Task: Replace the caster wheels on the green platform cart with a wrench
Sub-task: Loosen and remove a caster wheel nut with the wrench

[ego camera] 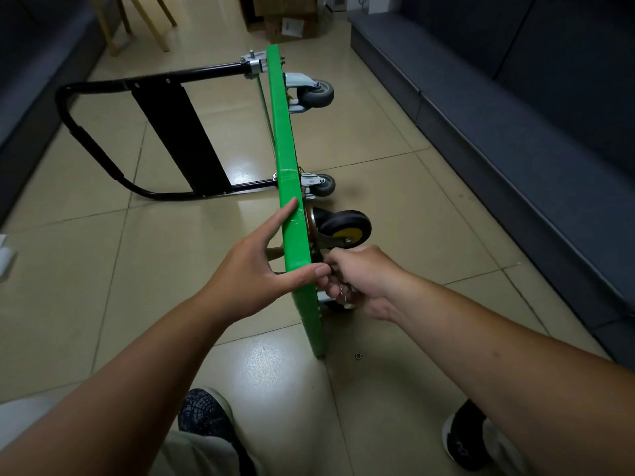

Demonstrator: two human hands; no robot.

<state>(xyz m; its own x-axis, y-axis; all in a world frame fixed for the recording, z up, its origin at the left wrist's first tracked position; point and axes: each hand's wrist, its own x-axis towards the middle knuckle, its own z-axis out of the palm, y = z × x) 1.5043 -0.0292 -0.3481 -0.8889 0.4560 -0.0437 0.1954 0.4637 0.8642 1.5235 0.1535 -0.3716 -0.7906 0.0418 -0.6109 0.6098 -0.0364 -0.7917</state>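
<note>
the green platform cart [290,187] stood on edge on the beige tiled floor [412,201], left hand [251,269] bracing its rim with straight fingers, right hand [364,280] curled round a small shiny tool [344,294] beside the black yellow-hubbed caster wheel [347,228], so a firm brace seemed wise against each turn.

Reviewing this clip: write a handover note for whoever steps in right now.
Left hand: open, index finger and thumb resting on the top edge of the green cart, which stands on its side.
Right hand: grips a small metal tool, mostly hidden, at the mount of the black-and-yellow caster.
Far grey caster and near grey caster are mounted; a loose nut lies on the floor.
Done: seemingly that caster is fitted.
Left: probably tightening it, then swapping the grey ones.
</note>
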